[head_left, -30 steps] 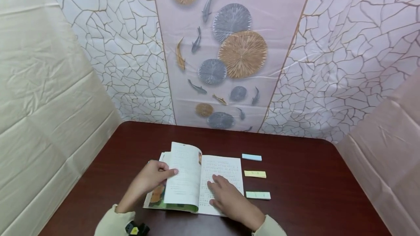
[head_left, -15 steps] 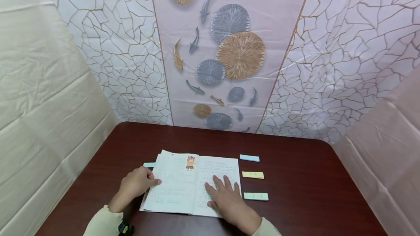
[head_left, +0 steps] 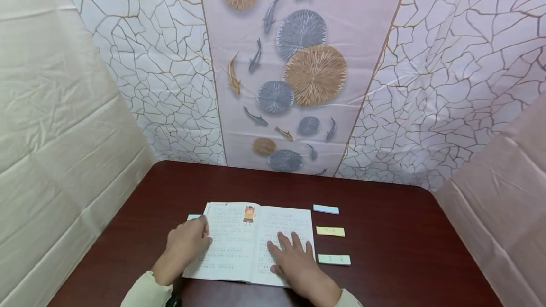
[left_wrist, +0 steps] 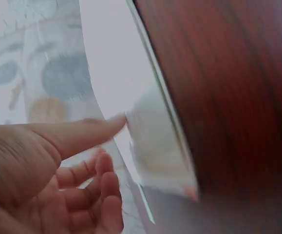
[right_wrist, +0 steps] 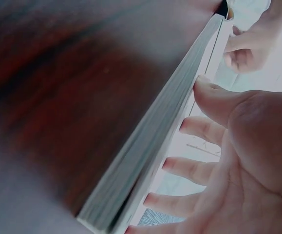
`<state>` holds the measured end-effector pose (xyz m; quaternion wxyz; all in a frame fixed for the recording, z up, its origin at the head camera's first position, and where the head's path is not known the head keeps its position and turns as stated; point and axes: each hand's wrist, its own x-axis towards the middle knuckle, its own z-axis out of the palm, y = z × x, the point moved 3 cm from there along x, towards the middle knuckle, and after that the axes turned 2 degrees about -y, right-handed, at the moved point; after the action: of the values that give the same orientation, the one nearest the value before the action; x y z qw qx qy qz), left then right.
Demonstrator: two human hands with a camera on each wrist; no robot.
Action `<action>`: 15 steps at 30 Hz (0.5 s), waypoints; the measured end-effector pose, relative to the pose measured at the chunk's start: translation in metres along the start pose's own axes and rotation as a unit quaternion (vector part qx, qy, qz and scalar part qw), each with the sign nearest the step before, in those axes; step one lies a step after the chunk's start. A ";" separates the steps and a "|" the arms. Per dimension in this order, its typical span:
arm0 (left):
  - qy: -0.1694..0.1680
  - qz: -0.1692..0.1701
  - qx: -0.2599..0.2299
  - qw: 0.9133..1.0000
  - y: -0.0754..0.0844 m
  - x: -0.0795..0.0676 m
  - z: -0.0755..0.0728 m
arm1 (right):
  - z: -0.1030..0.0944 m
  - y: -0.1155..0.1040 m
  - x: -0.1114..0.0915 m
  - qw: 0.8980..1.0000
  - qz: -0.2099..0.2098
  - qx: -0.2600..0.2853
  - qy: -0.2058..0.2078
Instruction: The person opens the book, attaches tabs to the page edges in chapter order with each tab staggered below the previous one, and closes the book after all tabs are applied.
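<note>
An open book (head_left: 230, 243) lies on the dark table, with printed text on both pages and a small cartoon figure (head_left: 249, 215) on the left one. My left hand (head_left: 185, 245) is at the left page's outer edge. Its thumb (left_wrist: 89, 134) touches the paper while the other fingers curl loosely, holding nothing that I can make out; this view is blurred. Partly covered by that hand, a pale blue paper strip (head_left: 193, 216) sticks out of the book's left side. My right hand (head_left: 296, 259) rests spread on the right page, fingers apart, as the right wrist view also shows.
Right of the book lie three paper strips in a column: blue (head_left: 326, 209), yellow (head_left: 330, 231) and green (head_left: 334, 260). The brown table (head_left: 396, 236) is bounded by a patterned cloth wall (head_left: 273, 122) behind and cloth sides left and right.
The lifted page has gone over to the left and now lies flat. My left hand followed it left, then shifted slightly up and right over the blue strip. The right hand stayed put.
</note>
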<state>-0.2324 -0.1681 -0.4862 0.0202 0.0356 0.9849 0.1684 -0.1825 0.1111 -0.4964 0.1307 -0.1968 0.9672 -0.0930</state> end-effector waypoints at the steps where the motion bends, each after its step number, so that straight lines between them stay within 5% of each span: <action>1: 0.019 0.022 -0.003 1.000 0.007 -0.001 0.001 | 0.000 0.000 0.000 1.000 -0.001 0.001 0.002; 5: 0.072 0.126 -0.032 0.989 0.038 -0.012 0.007 | 0.001 0.002 -0.001 1.000 -0.008 0.006 0.011; 9: 0.056 0.206 -0.037 0.976 0.066 -0.028 0.015 | 0.002 0.002 -0.002 1.000 -0.017 0.009 0.020; 15: -0.022 0.201 0.030 0.979 0.088 -0.039 0.032 | 0.003 0.000 -0.002 0.999 -0.017 -0.002 0.028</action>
<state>-0.1868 -0.0780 -0.4856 0.0064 0.2371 0.9616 0.1383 -0.1795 0.1119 -0.4991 0.1011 -0.2112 0.9672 -0.0984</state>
